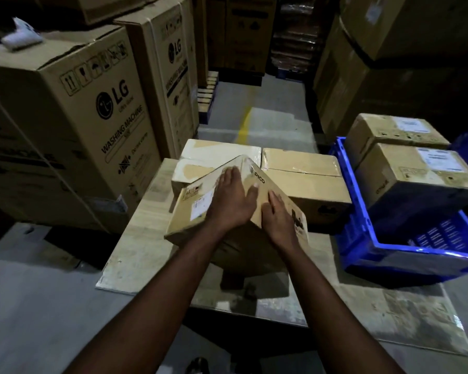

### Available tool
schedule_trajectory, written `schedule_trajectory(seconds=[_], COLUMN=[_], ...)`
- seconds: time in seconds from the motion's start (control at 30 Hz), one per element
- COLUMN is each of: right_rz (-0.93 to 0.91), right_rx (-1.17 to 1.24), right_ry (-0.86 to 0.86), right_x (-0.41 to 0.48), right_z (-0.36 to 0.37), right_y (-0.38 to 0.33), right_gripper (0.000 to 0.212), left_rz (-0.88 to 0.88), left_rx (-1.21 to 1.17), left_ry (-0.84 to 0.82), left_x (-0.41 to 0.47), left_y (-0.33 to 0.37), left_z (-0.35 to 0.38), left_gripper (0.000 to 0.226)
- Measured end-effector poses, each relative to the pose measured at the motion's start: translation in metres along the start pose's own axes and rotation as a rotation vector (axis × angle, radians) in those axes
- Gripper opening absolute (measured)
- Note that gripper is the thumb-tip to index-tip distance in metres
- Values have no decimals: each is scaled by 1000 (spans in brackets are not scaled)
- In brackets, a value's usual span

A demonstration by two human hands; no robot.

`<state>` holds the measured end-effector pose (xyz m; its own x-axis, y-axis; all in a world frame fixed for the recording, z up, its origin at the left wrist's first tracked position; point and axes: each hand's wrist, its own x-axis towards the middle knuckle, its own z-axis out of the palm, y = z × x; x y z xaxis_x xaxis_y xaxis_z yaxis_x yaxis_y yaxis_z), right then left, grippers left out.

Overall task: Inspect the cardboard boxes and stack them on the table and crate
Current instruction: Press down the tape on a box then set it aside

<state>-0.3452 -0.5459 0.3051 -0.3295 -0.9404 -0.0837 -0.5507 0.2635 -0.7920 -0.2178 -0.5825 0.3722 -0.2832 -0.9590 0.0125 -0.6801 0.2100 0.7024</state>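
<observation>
While the left hand (233, 198) lies flat with straight fingers on the labelled face of a cardboard box (187, 228), the right hand (280, 215) presses its straight fingers on the neighbouring face, printed PICO. Neither hand curls round anything. This box is tilted, one edge uppermost, over the middle of the table (143, 228); whether its lower edge touches the tabletop cannot be told. Just behind it two taped boxes sit side by side on the table, one left (219, 151) and one right (305, 168). Right of the table, a blue crate (389, 255) holds a near box (416, 174) and a far box (395, 130). Tall washing machine cartons (92, 117) crowd the table's left side.
</observation>
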Motion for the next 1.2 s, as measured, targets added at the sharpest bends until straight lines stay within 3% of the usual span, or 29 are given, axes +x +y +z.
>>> schedule_trajectory(seconds=[0.17, 0.33, 0.47, 0.8, 1.0, 1.1, 1.2], right_rz=[239, 516, 455, 375, 374, 310, 74], right_rx=[-74, 102, 190, -92, -134, -298, -531], right_ry=[22, 77, 132, 255, 222, 218, 192], right_x=[5, 1, 3, 4, 11, 8, 8], right_z=[-7, -5, -3, -22, -20, -17, -10], right_y=[47, 81, 64, 77, 76, 74, 62], right_gripper=[54, 61, 39, 35, 39, 56, 72], left_rz=[-3, -23, -73, -196, -185, -130, 62], left_rx=[-47, -229, -341, -428, -241, 141, 416], left_ry=[35, 50, 42, -29, -24, -12, -39], left_x=[6, -4, -5, -19, -8, -3, 7], left_y=[-47, -82, -110, -152, -154, -147, -133], left_z=[-32, -52, -51, 13, 17, 21, 25], left_gripper=[60, 55, 51, 47, 55, 63, 72])
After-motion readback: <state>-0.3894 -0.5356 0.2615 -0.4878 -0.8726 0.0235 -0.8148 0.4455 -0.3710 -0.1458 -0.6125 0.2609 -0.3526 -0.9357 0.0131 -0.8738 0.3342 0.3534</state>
